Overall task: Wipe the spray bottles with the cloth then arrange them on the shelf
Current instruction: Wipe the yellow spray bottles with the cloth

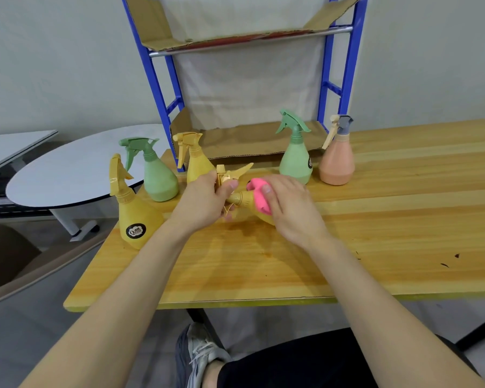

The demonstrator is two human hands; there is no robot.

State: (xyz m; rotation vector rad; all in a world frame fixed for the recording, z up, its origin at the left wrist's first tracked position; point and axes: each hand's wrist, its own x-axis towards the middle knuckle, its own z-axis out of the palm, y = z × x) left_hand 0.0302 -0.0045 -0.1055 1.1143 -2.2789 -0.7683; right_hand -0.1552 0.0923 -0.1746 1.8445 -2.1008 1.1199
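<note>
- Pale wood table fills the middle of the room, with a grey wall behind it and a white round table off to the left.
- At the table's far edge stands a blue shelf. Its two visible levels are lined with cardboard, and neither level holds a bottle.
- The left hand grips the held bottle at its neck and sprayer head. The fingers are curled round it and the thumb lies on top.
- The held bottle is yellow and lies on its side just above the table, between the hands. Its trigger points towards the shelf.
- The right hand covers the body of the held bottle. Its fingers are curled over a pink cloth and press it against the bottle.
- Five other bottles stand upright on the table.
- On the left, a labelled yellow bottle stands nearest the front corner.
- A left green bottle stands just behind it.
- A back yellow bottle stands beside the shelf's left post, partly hidden by the left hand.
- On the right, a right green bottle and a peach bottle stand close together in front of the shelf.
- Under the table edge I can see a grey shoe and a dark trouser leg.
</note>
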